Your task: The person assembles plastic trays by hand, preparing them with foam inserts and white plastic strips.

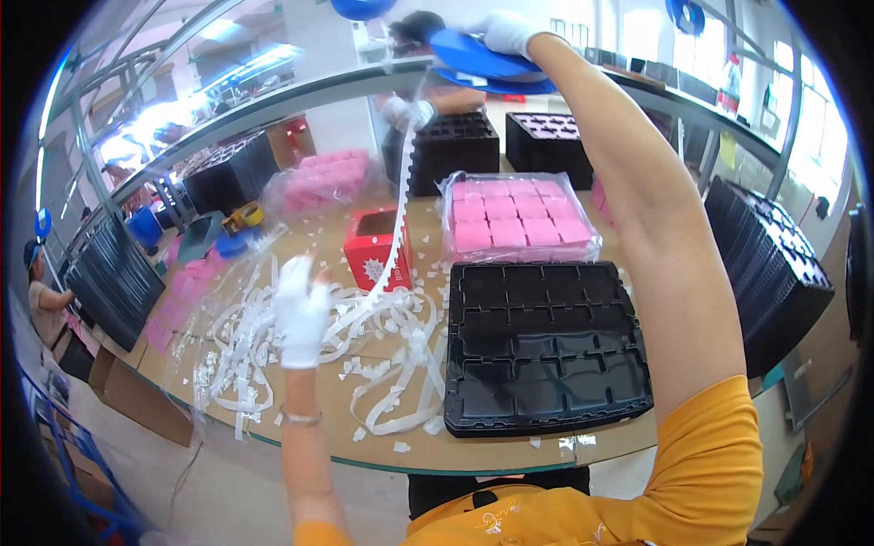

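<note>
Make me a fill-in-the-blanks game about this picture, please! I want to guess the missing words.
1. The right hand is raised up to a reel coloured ____.
2. The box near the left hand is coloured ____.
3. In the picture, the front black tray is to the ____ of that box.
4. The bagged pieces just behind that tray are coloured ____.

Missing words: blue; red; right; pink.
</note>
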`<state>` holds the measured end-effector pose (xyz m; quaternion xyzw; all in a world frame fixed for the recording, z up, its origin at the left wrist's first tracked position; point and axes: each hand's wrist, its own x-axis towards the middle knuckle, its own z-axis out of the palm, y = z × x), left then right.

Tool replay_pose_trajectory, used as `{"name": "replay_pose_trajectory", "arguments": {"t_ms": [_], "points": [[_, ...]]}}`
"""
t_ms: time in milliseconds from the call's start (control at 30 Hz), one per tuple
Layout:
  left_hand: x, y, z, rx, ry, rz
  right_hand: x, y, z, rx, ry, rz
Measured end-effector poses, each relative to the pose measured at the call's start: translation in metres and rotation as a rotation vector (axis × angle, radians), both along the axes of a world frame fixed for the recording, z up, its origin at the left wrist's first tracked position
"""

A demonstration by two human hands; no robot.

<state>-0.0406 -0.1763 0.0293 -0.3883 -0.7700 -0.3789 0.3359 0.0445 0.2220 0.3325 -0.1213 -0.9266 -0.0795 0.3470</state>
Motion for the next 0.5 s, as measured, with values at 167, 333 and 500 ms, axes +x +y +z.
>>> {"name": "replay_pose_trajectory", "arguments": {"t_ms": [167, 333, 500], "points": [[0.007, 0.108, 0.088, 0.188, -0.296, -0.499, -0.025, 0.025, 0.001, -0.036, -0.066, 0.091], [-0.008, 0.206, 0.142, 0.162, -0.146, -0.364, -0.017, 0.011, -0.006, -0.013, -0.088, -0.013], [-0.004, 0.249, 0.166, 0.148, -0.015, -0.082, -0.019, 0.014, -0.005, 0.018, -0.041, 0.056]]}}
